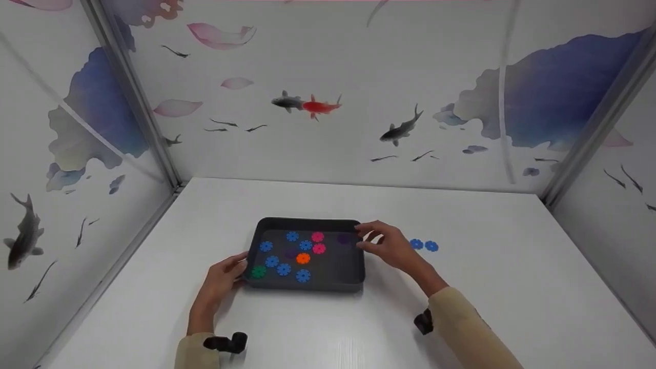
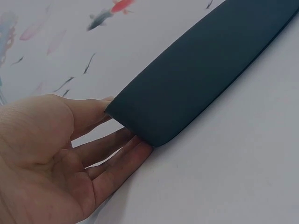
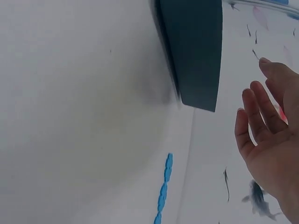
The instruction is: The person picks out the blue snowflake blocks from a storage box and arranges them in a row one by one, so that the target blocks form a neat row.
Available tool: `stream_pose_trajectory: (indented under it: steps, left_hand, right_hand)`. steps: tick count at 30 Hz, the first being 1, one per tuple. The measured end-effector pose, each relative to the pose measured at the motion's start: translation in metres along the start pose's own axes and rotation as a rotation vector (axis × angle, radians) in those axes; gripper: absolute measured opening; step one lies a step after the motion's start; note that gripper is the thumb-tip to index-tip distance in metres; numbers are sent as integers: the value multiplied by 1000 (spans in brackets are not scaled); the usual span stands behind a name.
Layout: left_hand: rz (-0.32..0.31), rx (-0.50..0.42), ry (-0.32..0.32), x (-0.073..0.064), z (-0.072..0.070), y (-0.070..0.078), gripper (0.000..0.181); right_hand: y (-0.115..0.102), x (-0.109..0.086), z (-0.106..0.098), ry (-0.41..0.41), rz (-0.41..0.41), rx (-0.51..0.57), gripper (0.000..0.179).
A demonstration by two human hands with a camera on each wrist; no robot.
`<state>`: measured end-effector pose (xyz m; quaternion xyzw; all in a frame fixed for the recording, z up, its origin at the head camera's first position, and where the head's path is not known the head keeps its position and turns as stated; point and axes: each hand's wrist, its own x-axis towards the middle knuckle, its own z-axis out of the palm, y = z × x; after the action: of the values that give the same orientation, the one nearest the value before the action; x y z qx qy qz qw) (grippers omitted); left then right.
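Observation:
A dark grey rectangular tray [image 1: 338,266] sits on the white table, holding several flower-shaped plastic discs: blue discs [image 1: 303,275], two pink discs [image 1: 319,248], an orange disc [image 1: 303,258], a green disc [image 1: 259,271] and dark purple discs [image 1: 344,238]. My left hand [image 1: 221,279] grips the tray's left end; in the left wrist view the thumb is at the rim and the fingers reach beneath the end wall [image 2: 187,79]. Over the tray's right rim hovers my right hand [image 1: 387,246], fingers loosely bent. The right wrist view shows its palm empty, apart from the tray wall [image 3: 196,56].
Two blue discs [image 1: 424,245] lie on the table [image 1: 461,307] to the right of my right hand; the right wrist view shows a blue row [image 3: 162,191] of them edge-on. Printed white panels [image 1: 328,148] with fish enclose the table at the back and sides.

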<state>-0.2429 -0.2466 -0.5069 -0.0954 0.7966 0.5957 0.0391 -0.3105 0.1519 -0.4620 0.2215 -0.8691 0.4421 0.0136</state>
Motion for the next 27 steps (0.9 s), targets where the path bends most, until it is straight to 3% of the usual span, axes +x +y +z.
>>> stream_pose_trajectory:
  steps: [13, 20, 27]
  left_hand:
    - [-14, -2, 8, 2, 0, 0, 42]
    - [-16, -10, 18, 2, 1, 0, 42]
    - [-24, -17, 20, 2, 1, 0, 42]
  right_hand:
    - [-24, 17, 46, -176, -26, -45, 39]
    - [-30, 21, 60, -227, -103, -55, 39]
    - [-34, 22, 75, -289, -79, -53, 35]
